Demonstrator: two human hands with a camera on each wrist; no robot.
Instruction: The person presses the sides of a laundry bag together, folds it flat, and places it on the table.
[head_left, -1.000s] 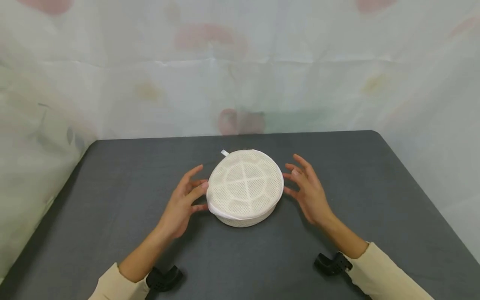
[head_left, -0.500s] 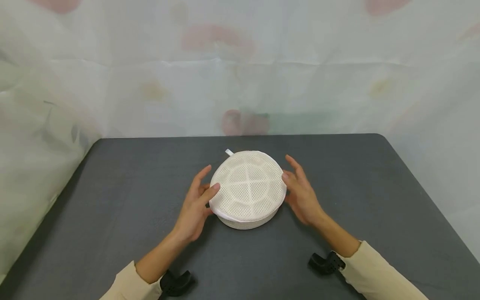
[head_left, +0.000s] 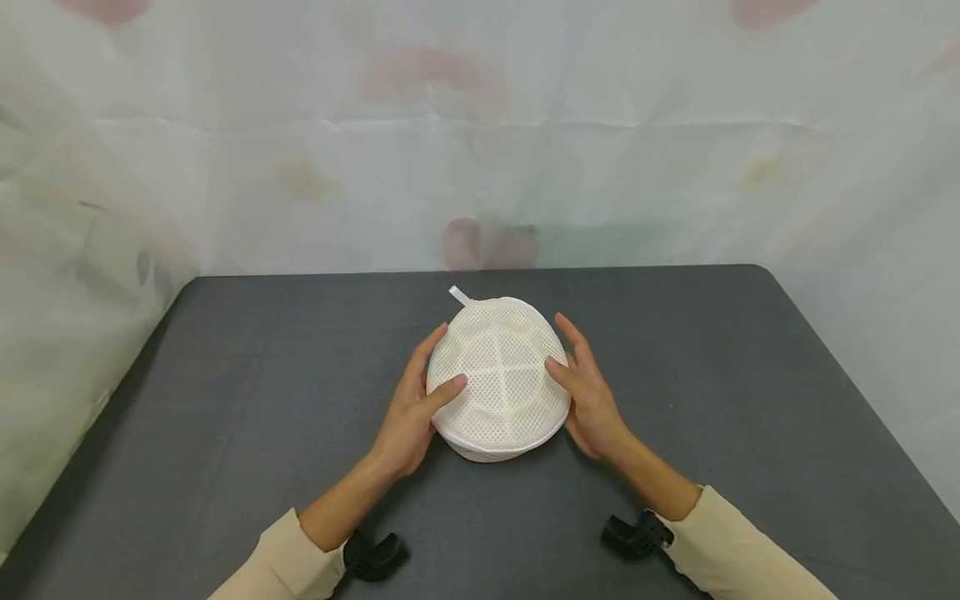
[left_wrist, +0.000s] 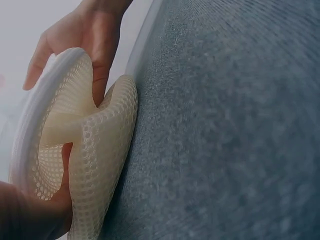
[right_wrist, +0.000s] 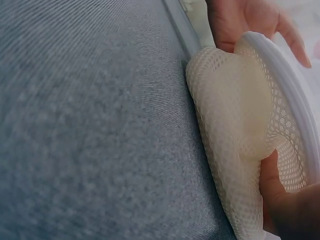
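A dark grey table (head_left: 225,400) — behind it, a pale, faintly flowered curtain (head_left: 675,167).

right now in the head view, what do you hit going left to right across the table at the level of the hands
bare grey table → left hand → round white mesh bag → right hand → bare grey table again

Bare dark table (head_left: 225,392) lies open to the left, right, front and back of the round mesh bag (head_left: 498,375), whose two flanks are taken up by the left hand (head_left: 411,408) and right hand (head_left: 588,392) squeezing it, while the draped sheet (head_left: 480,167) closes off the far edge.
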